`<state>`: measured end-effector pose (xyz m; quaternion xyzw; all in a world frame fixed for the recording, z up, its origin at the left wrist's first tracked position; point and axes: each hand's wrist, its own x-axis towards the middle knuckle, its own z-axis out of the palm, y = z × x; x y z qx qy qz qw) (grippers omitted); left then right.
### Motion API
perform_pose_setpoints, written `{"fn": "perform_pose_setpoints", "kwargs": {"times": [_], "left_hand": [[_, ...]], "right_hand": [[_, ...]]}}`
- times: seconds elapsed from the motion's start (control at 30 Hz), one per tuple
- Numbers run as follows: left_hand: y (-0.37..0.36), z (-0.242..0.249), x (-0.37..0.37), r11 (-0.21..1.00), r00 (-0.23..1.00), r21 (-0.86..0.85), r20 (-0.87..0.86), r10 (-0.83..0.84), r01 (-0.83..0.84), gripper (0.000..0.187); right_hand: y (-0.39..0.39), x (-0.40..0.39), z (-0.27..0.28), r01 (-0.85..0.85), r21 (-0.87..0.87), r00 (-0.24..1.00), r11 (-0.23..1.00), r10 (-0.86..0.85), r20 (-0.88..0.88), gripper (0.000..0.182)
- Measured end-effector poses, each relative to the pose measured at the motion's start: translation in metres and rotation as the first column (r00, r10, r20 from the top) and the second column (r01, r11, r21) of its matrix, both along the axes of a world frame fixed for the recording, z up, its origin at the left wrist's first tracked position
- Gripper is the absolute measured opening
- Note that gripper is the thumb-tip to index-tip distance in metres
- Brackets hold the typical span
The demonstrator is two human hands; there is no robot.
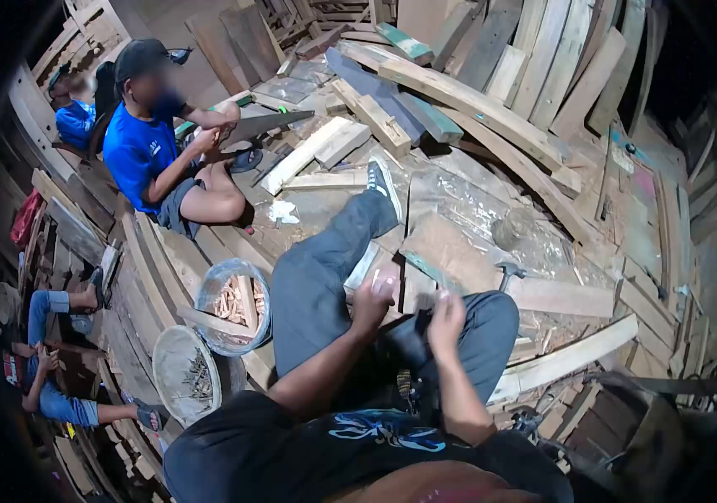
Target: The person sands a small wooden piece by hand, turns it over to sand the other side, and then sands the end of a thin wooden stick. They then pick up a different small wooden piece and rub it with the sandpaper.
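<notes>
My left hand point(372, 303) is raised over my lap with its fingers curled closed; what is in them does not show clearly. Just to its right, my right hand point(445, 322) is slightly blurred, its fingers drawn together in a pinch. I cannot tell what the right fingertips hold. Beyond both hands lies a wide wooden block point(455, 243) with a greenish strip along its near edge. A claw hammer point(509, 273) rests past my right hand, beside a flat pale board point(564, 298).
Left of my leg stand a bluish bucket point(267, 323) of wood scraps and a pale bucket point(163, 356) holding nails. A seated person in blue point(136, 155) has a handsaw point(266, 126). Long beams point(476, 105) and planks point(559, 54) are piled ahead and to the right.
</notes>
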<state>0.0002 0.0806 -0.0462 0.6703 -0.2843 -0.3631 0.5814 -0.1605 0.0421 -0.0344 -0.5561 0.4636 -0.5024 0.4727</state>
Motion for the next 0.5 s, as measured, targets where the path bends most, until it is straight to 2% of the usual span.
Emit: {"fn": "perform_pose_setpoints", "kwargs": {"times": [0.03,0.07,0.1,0.17,0.23,0.27,0.37,0.4,0.43,0.47,0.5], "left_hand": [[0.005,0.014,-0.004,1.000,0.999,0.005,0.038,-0.016,0.016,0.026],[0.008,0.010,-0.005,0.999,0.997,0.010,0.074,-0.031,0.030,0.026],[0.009,0.004,-0.005,0.999,0.992,0.014,0.114,-0.051,0.050,0.026],[0.010,-0.003,-0.005,0.997,0.979,0.015,0.185,-0.083,0.082,0.029],[0.007,0.001,-0.006,0.995,0.965,0.002,0.243,-0.093,0.096,0.033],[0.008,0.006,-0.008,0.995,0.991,0.009,0.089,-0.095,0.095,0.030],[0.010,0.017,-0.009,0.988,0.992,-0.107,0.076,-0.101,0.109,0.028],[0.009,0.018,-0.009,0.988,0.994,-0.120,-0.033,-0.106,0.101,0.026],[0.008,0.019,-0.010,0.986,0.995,-0.142,-0.030,-0.092,0.087,0.026],[0.008,0.021,-0.011,0.985,0.997,-0.160,-0.029,-0.077,0.071,0.025],[0.008,0.023,-0.011,0.982,0.998,-0.179,-0.027,-0.062,0.056,0.024]], "right_hand": [[-0.015,-0.009,0.030,0.146,-0.121,0.985,0.982,-0.156,-0.076,0.022],[-0.041,-0.028,0.024,0.104,0.059,0.988,0.993,-0.110,0.107,0.019],[-0.055,-0.033,0.062,0.264,0.027,0.938,0.964,-0.263,0.226,0.022],[-0.095,-0.062,0.085,0.418,-0.085,0.852,0.904,-0.358,0.382,0.027],[-0.106,-0.069,0.125,0.581,-0.040,0.731,0.813,-0.500,0.464,0.030],[-0.112,-0.077,0.123,0.610,-0.127,0.760,0.782,-0.533,0.372,0.029],[-0.092,-0.066,0.085,0.290,-0.048,0.954,0.956,-0.285,0.098,0.029],[-0.088,-0.061,0.030,0.223,-0.281,0.891,0.933,-0.312,-0.330,0.028],[-0.061,-0.043,0.037,0.048,-0.098,0.954,0.994,-0.075,-0.291,0.026],[-0.033,-0.024,0.046,-0.122,0.094,0.963,0.988,0.141,-0.228,0.024],[-0.015,-0.012,0.014,-0.150,-0.108,0.929,0.983,0.103,-0.356,0.021]]}}
